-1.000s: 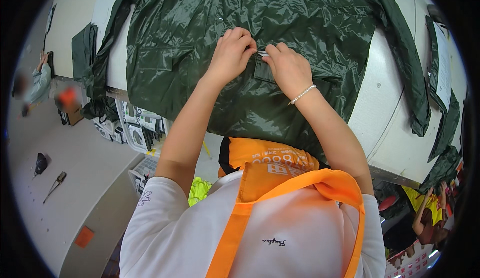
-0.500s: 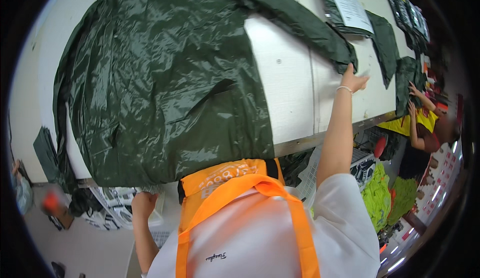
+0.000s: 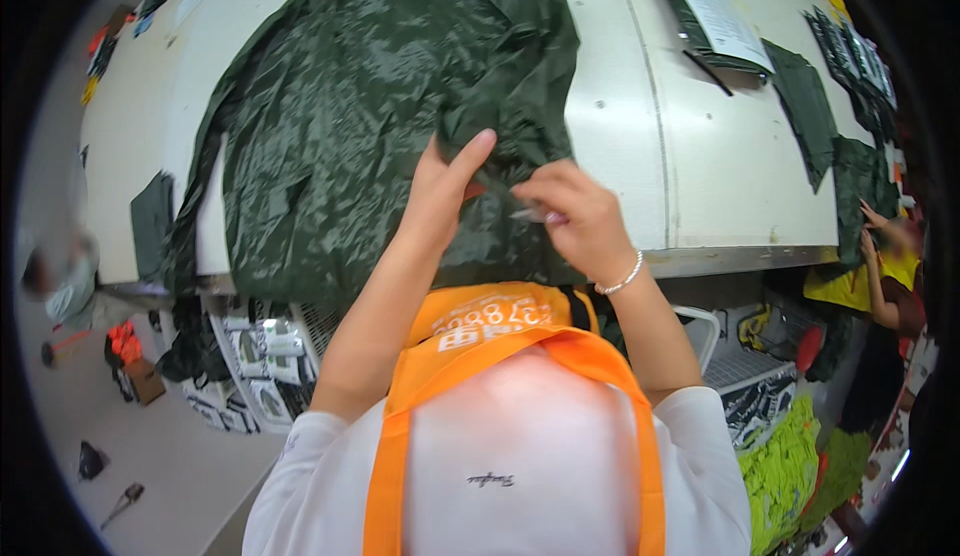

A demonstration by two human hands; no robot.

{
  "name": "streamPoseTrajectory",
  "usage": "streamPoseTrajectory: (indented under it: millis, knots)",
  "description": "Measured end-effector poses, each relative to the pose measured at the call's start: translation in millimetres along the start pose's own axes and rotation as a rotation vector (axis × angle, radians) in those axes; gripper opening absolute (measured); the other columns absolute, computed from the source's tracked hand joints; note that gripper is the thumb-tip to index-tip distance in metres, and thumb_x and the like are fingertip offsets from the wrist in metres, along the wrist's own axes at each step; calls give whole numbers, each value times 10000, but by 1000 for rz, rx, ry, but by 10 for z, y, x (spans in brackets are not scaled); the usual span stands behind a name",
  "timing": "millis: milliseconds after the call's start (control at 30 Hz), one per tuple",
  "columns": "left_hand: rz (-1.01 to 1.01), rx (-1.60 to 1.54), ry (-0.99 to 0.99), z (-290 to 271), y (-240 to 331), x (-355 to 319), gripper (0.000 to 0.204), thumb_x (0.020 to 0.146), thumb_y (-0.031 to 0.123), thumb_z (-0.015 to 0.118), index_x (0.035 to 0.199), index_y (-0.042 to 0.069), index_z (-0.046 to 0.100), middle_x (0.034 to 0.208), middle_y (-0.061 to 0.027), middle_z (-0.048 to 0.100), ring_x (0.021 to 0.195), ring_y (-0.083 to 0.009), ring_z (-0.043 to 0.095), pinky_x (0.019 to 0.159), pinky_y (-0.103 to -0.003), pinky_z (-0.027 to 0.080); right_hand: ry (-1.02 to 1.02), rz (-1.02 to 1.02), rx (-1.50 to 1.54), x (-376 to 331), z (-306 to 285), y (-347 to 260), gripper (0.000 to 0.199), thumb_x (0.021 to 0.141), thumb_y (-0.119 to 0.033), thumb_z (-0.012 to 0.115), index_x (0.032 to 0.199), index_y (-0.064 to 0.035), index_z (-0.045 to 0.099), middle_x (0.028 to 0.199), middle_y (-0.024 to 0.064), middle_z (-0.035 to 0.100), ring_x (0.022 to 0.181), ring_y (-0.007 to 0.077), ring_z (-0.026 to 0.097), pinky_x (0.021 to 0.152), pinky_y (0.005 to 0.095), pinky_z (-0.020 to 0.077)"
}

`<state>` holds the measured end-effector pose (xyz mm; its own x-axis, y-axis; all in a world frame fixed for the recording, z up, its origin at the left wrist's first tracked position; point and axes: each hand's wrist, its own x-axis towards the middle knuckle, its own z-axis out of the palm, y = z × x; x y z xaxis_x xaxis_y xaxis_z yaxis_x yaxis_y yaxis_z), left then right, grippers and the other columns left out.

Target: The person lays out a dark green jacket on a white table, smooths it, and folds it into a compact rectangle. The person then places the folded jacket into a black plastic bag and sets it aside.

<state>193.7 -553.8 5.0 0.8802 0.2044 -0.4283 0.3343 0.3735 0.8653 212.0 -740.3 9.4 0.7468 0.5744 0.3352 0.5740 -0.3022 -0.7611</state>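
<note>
A dark green, shiny rain jacket [image 3: 320,146] lies spread on the pale table in front of me. Its right-hand sleeve is gathered over the body, its end bunched up between my hands. My left hand [image 3: 440,191] grips this sleeve end, thumb on top and fingers partly hidden by the cloth. Close beside it, my right hand [image 3: 580,216] is closed round a small, pale, pointed tool [image 3: 527,214], blurred and mostly covered by the fingers; its kind is unclear. The tool's tip points left, toward the bunched cloth.
On the table [image 3: 620,156] at right lie a printed sheet [image 3: 715,16] on dark green cloth, a black strip [image 3: 707,73] and folded green pieces [image 3: 800,106]. Baskets [image 3: 765,346] and lime-green garments [image 3: 780,456] sit below. A person [image 3: 870,276] works at far right, another [image 3: 65,276] at left.
My right hand has come back from the outstretched sleeve end to the jacket's middle, the sleeve now folded in. My left hand has risen from below the table edge to hold it.
</note>
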Motion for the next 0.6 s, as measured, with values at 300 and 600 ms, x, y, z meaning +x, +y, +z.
streamPoseTrajectory:
  millis: [300,600]
  knots:
    - [-90,-601,-229,-213,-398,-253,347,934,175,550,1242,25,500,1204,-99,585,1084,-235,575,946,-409,466,444,507,712,-451,247,-110,335,825,-102,711,1109,30,593,921,2,625,645,10,463,577,157,398]
    - [705,581,-116,-316,-240,-264,806,700,118,776,1382,51,353,1340,-117,471,1243,-240,445,1025,-367,369,244,398,506,-517,61,40,248,788,-43,718,1016,-3,629,809,-52,562,684,25,461,634,184,406]
